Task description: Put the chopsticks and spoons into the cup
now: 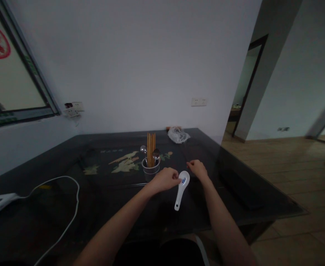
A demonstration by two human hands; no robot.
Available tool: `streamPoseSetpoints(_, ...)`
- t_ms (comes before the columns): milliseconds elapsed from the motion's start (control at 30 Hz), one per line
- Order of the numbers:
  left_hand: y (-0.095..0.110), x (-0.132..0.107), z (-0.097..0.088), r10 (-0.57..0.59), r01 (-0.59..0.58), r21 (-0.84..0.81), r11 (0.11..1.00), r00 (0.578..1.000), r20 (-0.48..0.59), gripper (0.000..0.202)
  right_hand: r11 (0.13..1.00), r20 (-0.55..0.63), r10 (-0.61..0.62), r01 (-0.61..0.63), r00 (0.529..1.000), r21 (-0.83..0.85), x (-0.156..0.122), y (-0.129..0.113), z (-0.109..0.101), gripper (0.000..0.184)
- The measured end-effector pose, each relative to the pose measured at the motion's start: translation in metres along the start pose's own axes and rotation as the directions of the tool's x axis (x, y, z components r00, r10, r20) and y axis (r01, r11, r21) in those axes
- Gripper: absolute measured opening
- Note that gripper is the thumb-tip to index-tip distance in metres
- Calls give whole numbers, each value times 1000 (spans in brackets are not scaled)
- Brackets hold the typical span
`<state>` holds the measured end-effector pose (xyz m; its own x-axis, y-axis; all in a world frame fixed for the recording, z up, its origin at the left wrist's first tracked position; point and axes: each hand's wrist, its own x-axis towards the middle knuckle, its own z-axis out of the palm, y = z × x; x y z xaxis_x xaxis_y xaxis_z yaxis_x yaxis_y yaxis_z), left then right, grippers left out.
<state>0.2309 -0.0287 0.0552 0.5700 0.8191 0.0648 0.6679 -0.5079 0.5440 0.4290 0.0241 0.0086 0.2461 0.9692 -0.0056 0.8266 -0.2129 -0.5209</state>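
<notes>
My left hand [166,179] is closed on the bowl edge of a white ceramic soup spoon [180,192], thumb and fingers at its left rim. The spoon has a blue pattern inside the bowl, and its handle, with a hole at the end, points down toward me. Just right of the bowl, my right hand [197,170] is apart from the spoon, its fingers curled together with nothing visible in them. Beyond my left hand stands a round utensil holder [150,172], partly hidden by that hand. Wooden chopsticks [150,149] and metal spoons [156,153] stand upright in it.
The dark glossy table [95,210] bears a bird-and-flower picture. A clear plastic bag [178,135] lies at the back by the wall. To the left is a white device [0,203] with a white cable [76,207]. A dark flat object [241,188] lies at the right.
</notes>
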Motion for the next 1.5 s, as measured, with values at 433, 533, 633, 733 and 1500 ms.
streamPoseSetpoints(433,-108,-18,-66,-308,-141,-458,878,567,-764,28,774,201,-584,465,786,430,-21,-38,58,33)
streamPoseSetpoints(533,-112,-19,-62,-315,-141,-425,894,476,-821,24,760,232,-598,450,767,469,-23,-39,63,44)
streamPoseSetpoints(633,-110,-19,-60,-313,-137,-404,905,430,-847,23,749,207,-599,450,773,486,-25,-40,66,53)
streamPoseSetpoints(733,-106,-19,-58,-287,-118,-363,924,413,-864,24,755,163,-594,476,788,450,-27,-42,69,61)
streamPoseSetpoints(1500,-105,-16,-44,-61,17,-65,998,619,-783,27,606,-11,-549,407,835,684,-29,-87,108,75)
